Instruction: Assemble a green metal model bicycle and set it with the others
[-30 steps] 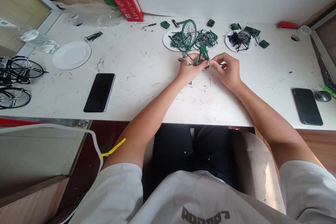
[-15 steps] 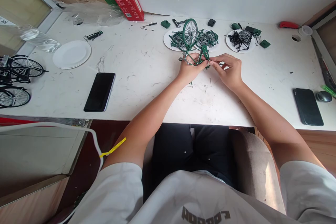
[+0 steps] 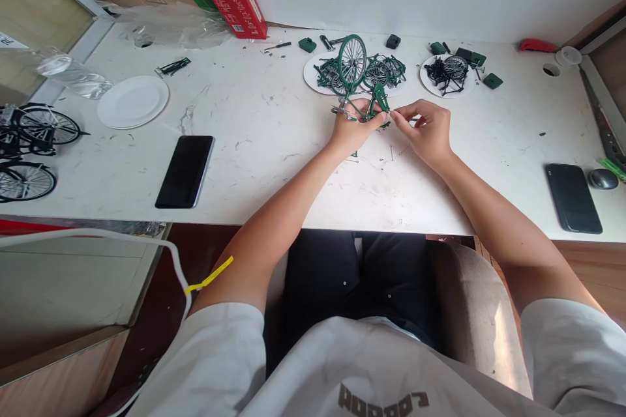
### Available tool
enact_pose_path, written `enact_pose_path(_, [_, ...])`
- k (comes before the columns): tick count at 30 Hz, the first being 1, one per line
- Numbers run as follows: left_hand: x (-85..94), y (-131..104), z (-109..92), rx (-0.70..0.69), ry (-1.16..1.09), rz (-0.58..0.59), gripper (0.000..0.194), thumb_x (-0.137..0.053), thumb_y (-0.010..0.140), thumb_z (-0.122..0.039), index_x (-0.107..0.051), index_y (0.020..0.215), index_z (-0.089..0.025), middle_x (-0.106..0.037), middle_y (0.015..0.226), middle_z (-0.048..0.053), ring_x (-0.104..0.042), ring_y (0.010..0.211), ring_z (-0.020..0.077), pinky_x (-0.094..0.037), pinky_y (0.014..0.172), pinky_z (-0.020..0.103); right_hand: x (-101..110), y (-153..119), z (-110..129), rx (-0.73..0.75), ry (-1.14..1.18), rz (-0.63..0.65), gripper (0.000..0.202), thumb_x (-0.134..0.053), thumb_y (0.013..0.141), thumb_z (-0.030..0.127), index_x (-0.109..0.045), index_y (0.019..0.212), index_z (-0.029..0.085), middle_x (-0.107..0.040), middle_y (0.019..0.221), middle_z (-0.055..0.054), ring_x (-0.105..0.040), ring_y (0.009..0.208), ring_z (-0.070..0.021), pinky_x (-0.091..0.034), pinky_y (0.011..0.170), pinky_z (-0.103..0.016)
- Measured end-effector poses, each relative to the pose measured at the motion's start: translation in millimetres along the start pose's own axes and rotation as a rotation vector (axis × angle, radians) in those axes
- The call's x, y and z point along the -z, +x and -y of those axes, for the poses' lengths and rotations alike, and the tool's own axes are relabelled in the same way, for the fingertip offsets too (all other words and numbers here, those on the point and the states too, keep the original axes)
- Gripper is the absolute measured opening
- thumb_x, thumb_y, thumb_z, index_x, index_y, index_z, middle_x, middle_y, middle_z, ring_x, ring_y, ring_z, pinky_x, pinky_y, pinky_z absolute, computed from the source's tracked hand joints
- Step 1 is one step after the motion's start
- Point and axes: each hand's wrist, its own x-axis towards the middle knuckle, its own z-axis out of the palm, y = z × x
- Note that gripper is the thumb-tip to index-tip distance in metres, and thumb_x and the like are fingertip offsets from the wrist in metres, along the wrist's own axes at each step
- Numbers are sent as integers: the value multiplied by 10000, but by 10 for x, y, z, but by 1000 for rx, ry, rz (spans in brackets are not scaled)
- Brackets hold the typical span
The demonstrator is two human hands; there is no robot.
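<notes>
One small green bicycle (image 3: pixel 349 92) is clamped in our left hand (image 3: pixel 356 126), over the middle of the table (image 3: pixel 274 163), on the near side of the heaped green parts (image 3: pixel 388 70); our right hand (image 3: pixel 426 127) has just eased slightly right of the green guard (image 3: pixel 380 98); whether its fingers pinch anything, we cannot tell; the fine work there seems unfinished.

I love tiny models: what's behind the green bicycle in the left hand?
Behind the green bicycle, white plates hold heaped green parts, including spoked wheels. Its upright wheel partly covers the middle; what lies hidden there cannot be told.
</notes>
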Motion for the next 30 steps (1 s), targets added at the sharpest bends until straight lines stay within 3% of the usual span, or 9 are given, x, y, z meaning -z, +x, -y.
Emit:
enact_pose_path(6, [3,2,16,-11,1,9,114,-891,909,-180,-780,901,-204,-841,888,18,-764,820,147,-603,803,279,-6,3,16,21,2,-17,360,-786,1055,563,-832,913,236,-819,873,-68,-699,745,-198,-449,589,-365])
enact_pose_path(10, [3,-2,25,-27,14,31,145,-918,901,-225,-775,906,-206,-849,929,30,-783,864,164,-617,843,296,-14,14,1,7,-26,-21,587,-716,1051,767,-721,776,248,-753,774,-56,-646,695,-195,-470,605,-383])
enact_pose_path(15, [-19,0,47,-30,-3,58,193,-939,896,-263,-755,906,-208,-858,962,37,-798,890,172,-625,849,297,-15,29,4,-41,-44,43,799,-492,1050,963,-624,688,262,-686,663,-46,-581,613,-188,-495,653,-417])
enact_pose_path(21, [-12,4,31,-21,-10,60,171,-922,901,-229,-752,902,-206,-859,955,38,-795,883,169,-624,837,288,-16,27,56,-104,-19,97,845,-444,1035,998,-630,675,257,-705,657,-49,-610,605,-194,-498,663,-417])
enact_pose_path(26, [7,2,-4,-21,-14,65,162,-919,910,-207,-758,895,-207,-854,946,33,-792,877,171,-622,856,299,-25,25,43,-90,-33,53,809,-490,1020,997,-617,710,262,-682,686,-43,-567,634,-189,-489,657,-406])
enact_pose_path(30, [6,-8,-37,-7,-8,52,128,-884,925,-160,-771,884,-201,-846,919,31,-773,855,166,-613,839,299,-25,22,15,-64,-26,18,725,-559,1038,937,-659,804,259,-703,782,-56,-614,719,-204,-516,682,-401])
